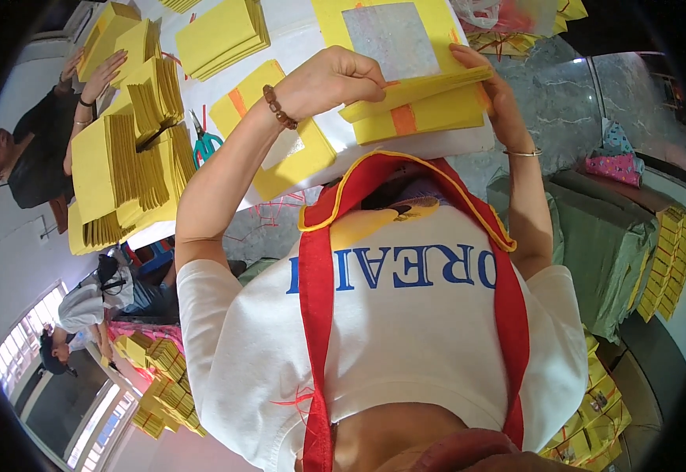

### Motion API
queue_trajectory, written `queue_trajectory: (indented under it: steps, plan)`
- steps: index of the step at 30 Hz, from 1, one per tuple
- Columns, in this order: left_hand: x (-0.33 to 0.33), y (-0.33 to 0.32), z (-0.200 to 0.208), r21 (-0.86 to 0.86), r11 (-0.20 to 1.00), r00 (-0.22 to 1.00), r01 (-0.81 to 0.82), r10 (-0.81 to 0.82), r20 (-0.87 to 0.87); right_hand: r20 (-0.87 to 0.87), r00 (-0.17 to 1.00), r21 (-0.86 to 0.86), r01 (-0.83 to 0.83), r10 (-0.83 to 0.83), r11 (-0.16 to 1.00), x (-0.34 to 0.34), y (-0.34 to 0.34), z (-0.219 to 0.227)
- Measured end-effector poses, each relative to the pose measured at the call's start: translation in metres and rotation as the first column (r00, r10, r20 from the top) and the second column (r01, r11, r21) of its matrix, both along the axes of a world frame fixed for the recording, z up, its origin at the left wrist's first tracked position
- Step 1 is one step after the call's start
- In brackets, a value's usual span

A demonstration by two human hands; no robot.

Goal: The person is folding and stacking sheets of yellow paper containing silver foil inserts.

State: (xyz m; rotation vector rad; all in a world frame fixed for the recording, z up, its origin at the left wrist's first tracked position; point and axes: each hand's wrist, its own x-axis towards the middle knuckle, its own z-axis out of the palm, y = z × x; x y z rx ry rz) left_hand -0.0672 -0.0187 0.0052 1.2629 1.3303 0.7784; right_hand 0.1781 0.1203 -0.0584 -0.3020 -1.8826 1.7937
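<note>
On the white table before me lies a folded stack of yellow paper [437,110] with an orange mark, its upper layers lifted. My left hand [339,79], wearing a brown bead bracelet, is closed in a pinch at the left end of the lifted layers. At the right end my right hand [500,94] curls its fingers around the stack's edge. Just beyond lies a yellow sheet with a silver-grey panel [394,39]. Under my left forearm rests another yellow paper stack [303,161] with an orange mark.
Teal-handled scissors [206,145] lie left of my forearm, beside tall piles of yellow paper bundles [111,165]. Across those piles a person [36,157] reaches in; another person [95,295] is farther left. Green wrapped bales [602,236] stand at right on the floor.
</note>
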Motion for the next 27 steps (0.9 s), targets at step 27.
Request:
queue_trajectory:
  steps: [27]
  plan:
    - [0.017, -0.035, -0.023, 0.609, 0.765, 0.788, 0.211, 0.235, -0.568, 0.113, 0.971, 0.114, 0.197, -0.21, 0.974, -0.011, -0.015, 0.006]
